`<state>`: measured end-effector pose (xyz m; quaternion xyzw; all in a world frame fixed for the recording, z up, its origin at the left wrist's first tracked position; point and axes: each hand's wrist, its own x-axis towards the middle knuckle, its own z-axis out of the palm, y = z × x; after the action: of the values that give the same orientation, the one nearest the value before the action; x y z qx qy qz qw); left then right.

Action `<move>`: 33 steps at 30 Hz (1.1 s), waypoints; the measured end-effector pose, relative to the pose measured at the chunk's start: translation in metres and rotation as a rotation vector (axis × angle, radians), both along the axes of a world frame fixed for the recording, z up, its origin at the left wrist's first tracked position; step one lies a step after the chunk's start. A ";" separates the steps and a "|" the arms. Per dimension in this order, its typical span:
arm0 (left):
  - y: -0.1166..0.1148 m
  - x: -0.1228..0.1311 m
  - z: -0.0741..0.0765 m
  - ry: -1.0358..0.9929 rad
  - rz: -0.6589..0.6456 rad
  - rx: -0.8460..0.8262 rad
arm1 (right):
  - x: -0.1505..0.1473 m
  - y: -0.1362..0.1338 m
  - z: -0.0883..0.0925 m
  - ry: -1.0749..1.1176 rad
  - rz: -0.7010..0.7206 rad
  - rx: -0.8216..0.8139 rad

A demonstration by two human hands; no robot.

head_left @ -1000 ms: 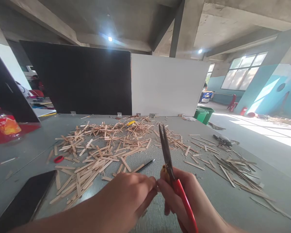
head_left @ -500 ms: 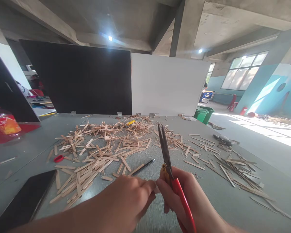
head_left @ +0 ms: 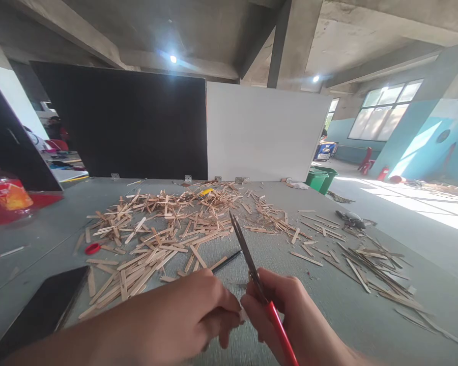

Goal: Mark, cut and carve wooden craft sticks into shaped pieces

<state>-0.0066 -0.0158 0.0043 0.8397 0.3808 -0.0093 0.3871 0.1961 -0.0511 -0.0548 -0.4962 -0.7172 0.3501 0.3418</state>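
Note:
My right hand point(head_left: 297, 310) is closed around a pair of scissors point(head_left: 278, 323) with red handles. Their dark blades tilt up and to the left, nearly together. My left hand point(head_left: 206, 315) is pinched shut just left of the scissors, its fingertips close to the right thumb. A small pale bit shows at those fingertips, too little of it to name. Beyond the hands lies a black pen point(head_left: 228, 261), and past it a heap of flat wooden craft sticks point(head_left: 148, 264) spreads over the grey table point(head_left: 267, 254).
A black phone point(head_left: 41, 310) lies at the left, near a red bottle cap point(head_left: 92, 249) and a drink bottle point(head_left: 9, 190). Thin wood strips point(head_left: 381, 269) cover the right side. Black point(head_left: 145, 127) and white point(head_left: 263, 132) panels stand along the back edge.
The scissors have tipped to the left and dropped lower, their blades now closer together. My left hand has shifted slightly, its fingertips a little lower.

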 end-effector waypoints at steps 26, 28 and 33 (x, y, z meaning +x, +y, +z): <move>0.016 -0.003 -0.005 -0.107 0.089 -0.258 | 0.003 0.001 -0.004 0.033 -0.063 -0.003; 0.016 -0.004 -0.006 -0.108 0.112 -0.255 | 0.003 0.002 -0.005 0.046 -0.080 -0.001; 0.013 -0.005 -0.006 -0.125 0.143 -0.245 | 0.004 0.004 -0.003 0.120 -0.124 -0.040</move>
<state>-0.0116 -0.0026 -0.0016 0.7558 0.4107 0.0243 0.5094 0.2001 -0.0474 -0.0579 -0.5245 -0.6560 0.3718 0.3953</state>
